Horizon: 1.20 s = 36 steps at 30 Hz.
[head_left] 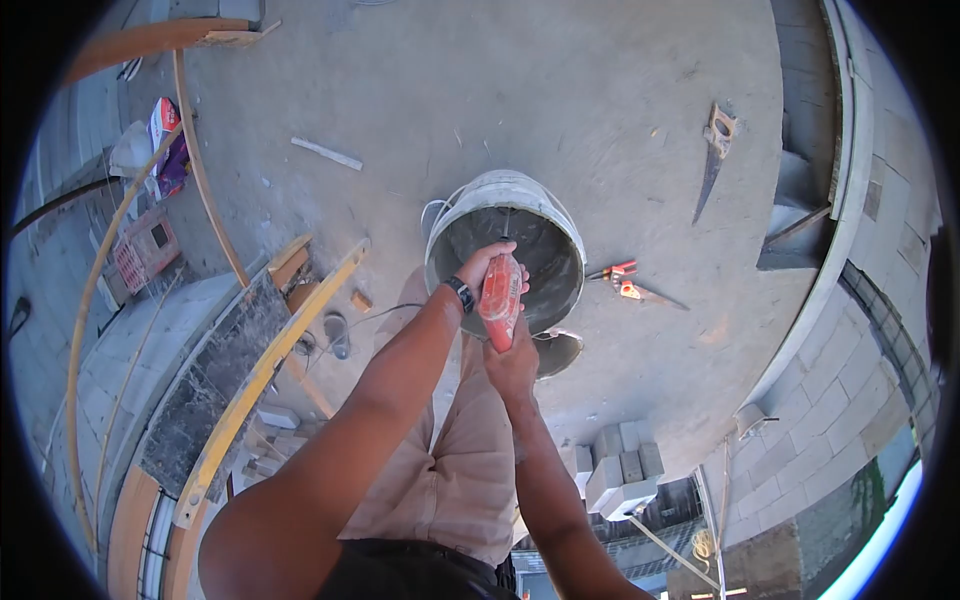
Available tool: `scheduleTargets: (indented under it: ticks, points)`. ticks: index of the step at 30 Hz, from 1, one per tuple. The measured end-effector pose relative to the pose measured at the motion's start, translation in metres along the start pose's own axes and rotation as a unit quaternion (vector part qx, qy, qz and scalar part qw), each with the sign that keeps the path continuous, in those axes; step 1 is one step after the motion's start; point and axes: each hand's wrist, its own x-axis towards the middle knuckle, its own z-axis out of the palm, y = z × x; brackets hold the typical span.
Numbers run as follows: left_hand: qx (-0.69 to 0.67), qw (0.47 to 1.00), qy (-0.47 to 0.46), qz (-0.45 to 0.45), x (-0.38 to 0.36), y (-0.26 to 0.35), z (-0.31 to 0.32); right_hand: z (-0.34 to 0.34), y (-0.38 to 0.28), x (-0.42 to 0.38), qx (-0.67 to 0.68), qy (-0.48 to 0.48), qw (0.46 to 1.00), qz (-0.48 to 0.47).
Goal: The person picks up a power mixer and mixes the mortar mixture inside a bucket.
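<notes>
A red power drill (497,305) points away from me over a pale, mortar-smeared bucket (505,183). My left hand (484,263), with a dark watch at the wrist, wraps around the drill's front end. Lower down, my right hand (513,365) is closed on the rear grip. From the drill's front a thin rod (508,222) reaches into the bucket, where wet grey mix (555,262) coats the inside. The rod's lower end is hidden. Close to my legs, partly behind the bucket, a second round container (558,354) shows.
Red-handled pliers (622,270) and another tool lie right of the bucket. A handsaw (716,150) rests farther right on the concrete floor (600,90). A yellow level (270,375) leans at left. Grey blocks (625,465) are stacked at lower right, near a floor opening (800,240).
</notes>
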Motion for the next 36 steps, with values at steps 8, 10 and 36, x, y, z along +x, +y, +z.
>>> scheduleTargets:
  ticks: [8,10,36]
  points:
    - [0.003,0.996,0.018,0.092,0.013,-0.023,0.004,-0.017,-0.002,0.002,-0.044,-0.042,0.997,0.054]
    - [0.005,0.996,0.028,0.086,0.011,-0.029,0.016,-0.022,0.003,0.000,-0.040,-0.042,0.997,0.057]
    - [0.045,0.997,-0.007,0.057,0.035,-0.082,0.044,-0.062,0.047,-0.010,-0.036,0.003,0.998,0.057]
